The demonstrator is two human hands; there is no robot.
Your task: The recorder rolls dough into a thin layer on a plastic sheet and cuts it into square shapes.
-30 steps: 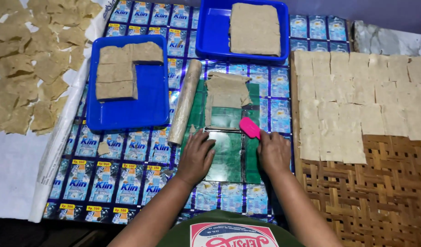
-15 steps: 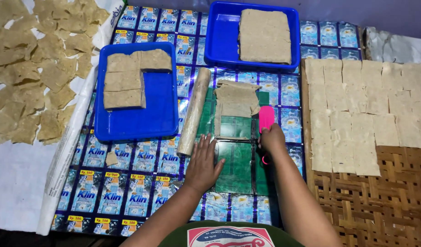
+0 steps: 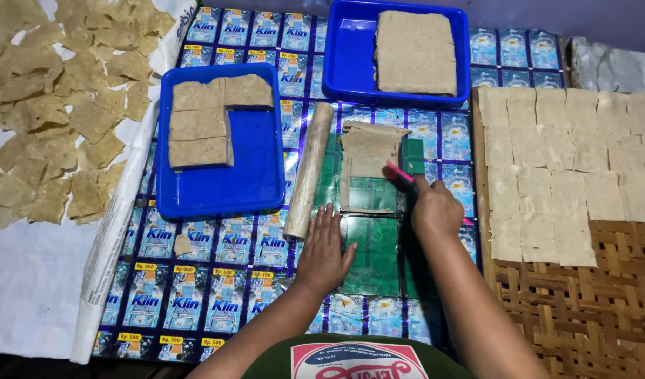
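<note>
My right hand [image 3: 437,210] grips a pink scraper [image 3: 399,172], its edge set against the right side of a thin beige dough sheet [image 3: 368,151] on a green mat [image 3: 371,245]. Flat on that mat, fingers spread, rests my left hand [image 3: 326,249], just below the dough. A dough-coated rolling pin [image 3: 308,168] lies along the mat's left side, close to my left fingertips.
A blue tray [image 3: 256,179] on the left holds thick dough blocks [image 3: 199,119]; another blue tray [image 3: 350,60] at the top holds a large slab [image 3: 415,50]. Square dough sheets [image 3: 561,154] cover a woven bamboo mat [image 3: 589,309] on the right. Dried pieces [image 3: 63,105] lie at far left.
My right hand has carried the pink scraper up the mat to the dough sheet's right edge. The left hand stays flat on the mat. The camera has tilted slightly.
</note>
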